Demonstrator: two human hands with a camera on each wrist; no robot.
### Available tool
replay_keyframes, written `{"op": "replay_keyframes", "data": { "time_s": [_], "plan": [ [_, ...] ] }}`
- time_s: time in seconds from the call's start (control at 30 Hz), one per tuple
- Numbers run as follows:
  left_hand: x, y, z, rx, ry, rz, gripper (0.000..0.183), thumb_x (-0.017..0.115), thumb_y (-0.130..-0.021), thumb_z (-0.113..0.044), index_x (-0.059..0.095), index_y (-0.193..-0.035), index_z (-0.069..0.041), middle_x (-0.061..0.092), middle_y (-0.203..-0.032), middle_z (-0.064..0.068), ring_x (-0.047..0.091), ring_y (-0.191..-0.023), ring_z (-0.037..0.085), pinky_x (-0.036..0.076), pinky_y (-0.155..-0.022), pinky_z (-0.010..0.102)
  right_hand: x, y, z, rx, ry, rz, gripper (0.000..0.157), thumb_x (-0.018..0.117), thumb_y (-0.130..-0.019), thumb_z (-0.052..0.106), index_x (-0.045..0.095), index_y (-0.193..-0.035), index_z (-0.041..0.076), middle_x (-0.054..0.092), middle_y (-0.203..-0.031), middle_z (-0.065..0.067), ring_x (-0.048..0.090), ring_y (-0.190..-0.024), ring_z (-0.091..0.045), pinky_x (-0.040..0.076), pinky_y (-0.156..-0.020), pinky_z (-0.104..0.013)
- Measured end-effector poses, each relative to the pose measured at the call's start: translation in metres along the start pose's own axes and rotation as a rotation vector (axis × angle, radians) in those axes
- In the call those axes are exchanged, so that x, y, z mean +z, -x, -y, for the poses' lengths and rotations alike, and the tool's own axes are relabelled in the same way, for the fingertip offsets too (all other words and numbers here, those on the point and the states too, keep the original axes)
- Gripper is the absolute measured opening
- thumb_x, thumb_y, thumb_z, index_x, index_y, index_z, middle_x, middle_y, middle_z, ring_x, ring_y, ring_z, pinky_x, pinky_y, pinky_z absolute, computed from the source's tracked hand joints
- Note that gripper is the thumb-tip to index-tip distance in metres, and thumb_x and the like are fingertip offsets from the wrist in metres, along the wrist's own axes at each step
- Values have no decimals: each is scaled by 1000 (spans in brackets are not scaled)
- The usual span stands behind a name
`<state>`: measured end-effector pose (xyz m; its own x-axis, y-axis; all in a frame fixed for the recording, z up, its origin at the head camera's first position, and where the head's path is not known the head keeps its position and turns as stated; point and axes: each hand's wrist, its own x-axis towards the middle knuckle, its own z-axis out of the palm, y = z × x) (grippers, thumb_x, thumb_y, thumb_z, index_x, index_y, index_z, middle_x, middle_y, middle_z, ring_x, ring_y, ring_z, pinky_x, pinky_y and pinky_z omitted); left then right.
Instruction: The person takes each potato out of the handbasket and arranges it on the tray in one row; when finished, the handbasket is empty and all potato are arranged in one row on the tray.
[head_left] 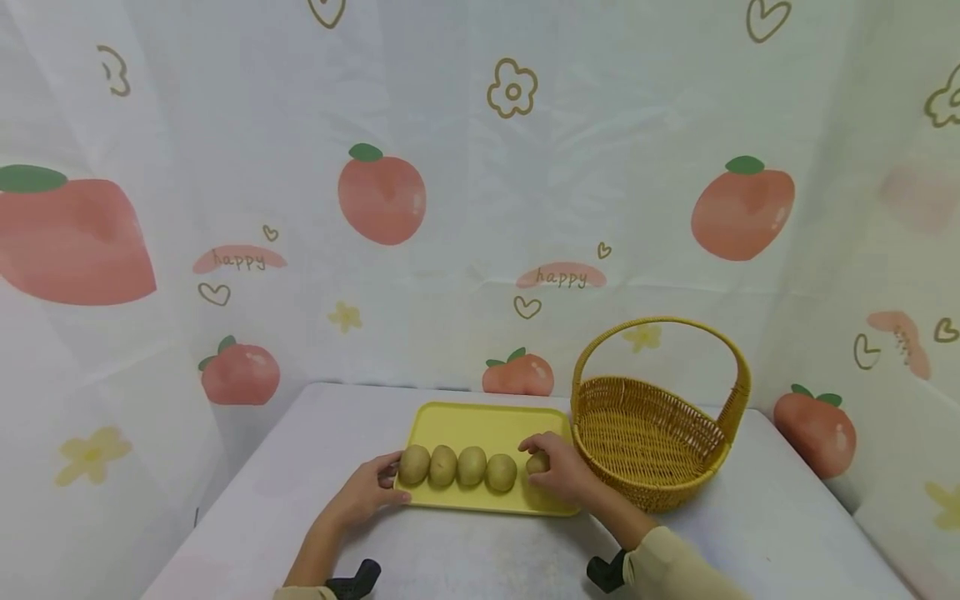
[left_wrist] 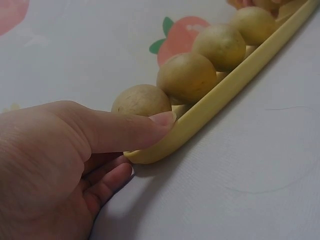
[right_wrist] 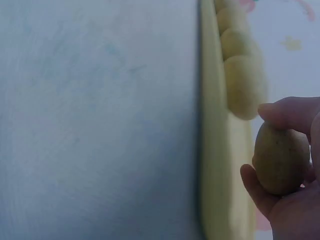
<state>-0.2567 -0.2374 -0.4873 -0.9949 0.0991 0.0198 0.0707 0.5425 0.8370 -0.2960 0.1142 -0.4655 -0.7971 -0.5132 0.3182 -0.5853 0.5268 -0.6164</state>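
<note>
A yellow tray [head_left: 480, 425] lies on the table, bearing several brownish potatoes [head_left: 472, 467] in a row along it. My left hand [head_left: 367, 493] grips the tray's left end. In the left wrist view its thumb lies along the rim beside the endmost potato [left_wrist: 142, 100], with other fingers lower at the corner. Over the tray's right part, my right hand [head_left: 561, 471] holds another potato [right_wrist: 281, 160] between thumb and fingers. That potato is apart from the row, a gap showing between it and the nearest potato [right_wrist: 244, 87].
A woven yellow basket [head_left: 651, 492] with a tall arched handle stands right of the tray, close to my right forearm. The white table [head_left: 480, 558] meets a printed fabric backdrop [head_left: 450, 317] at the back and sides.
</note>
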Motion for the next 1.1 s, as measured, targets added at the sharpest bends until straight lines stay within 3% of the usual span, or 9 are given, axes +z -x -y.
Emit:
{"op": "replay_keyframes", "data": {
  "time_s": [0.17,0.37,0.67,0.8,1.1],
  "plan": [
    [1,-1,1,-16,-6,-3,81,86,-70,-11,47,-139,7,60,-124,19,61,-105,29,51,-92,45,8,-1,-8,-42,5,-10,44,73,-71,-7,64,-114,1,60,-104,-13,56,-97,-28,48,-83,-37],
    [1,-2,1,-20,-5,4,81,86,-71,-13,46,-139,5,59,-126,20,61,-107,31,50,-93,45,13,-1,-13,-75,13,19,48,75,-71,-6,63,-117,1,59,-105,-9,55,-96,-24,48,-83,-34],
    [-2,-4,0,-26,-30,-3,81,86,-71,-14,47,-140,5,59,-126,20,60,-108,31,48,-95,48,5,2,-7,53,-1,28,50,78,-75,2,60,-121,-1,58,-116,-16,55,-106,-29,47,-89,-46],
    [-3,-4,0,-13,-31,-9,80,86,-71,-13,47,-139,5,60,-125,19,60,-107,30,49,-94,47,4,2,-5,94,12,11,49,79,-75,4,60,-120,0,60,-111,-13,56,-101,-27,48,-86,-44],
    [-2,-1,1,-8,-36,1,80,86,-72,-13,47,-139,6,60,-125,18,59,-107,30,49,-94,48,8,5,-9,67,-30,48,53,78,-75,0,59,-125,0,62,-114,-15,57,-104,-29,47,-88,-44]
  ]
}}
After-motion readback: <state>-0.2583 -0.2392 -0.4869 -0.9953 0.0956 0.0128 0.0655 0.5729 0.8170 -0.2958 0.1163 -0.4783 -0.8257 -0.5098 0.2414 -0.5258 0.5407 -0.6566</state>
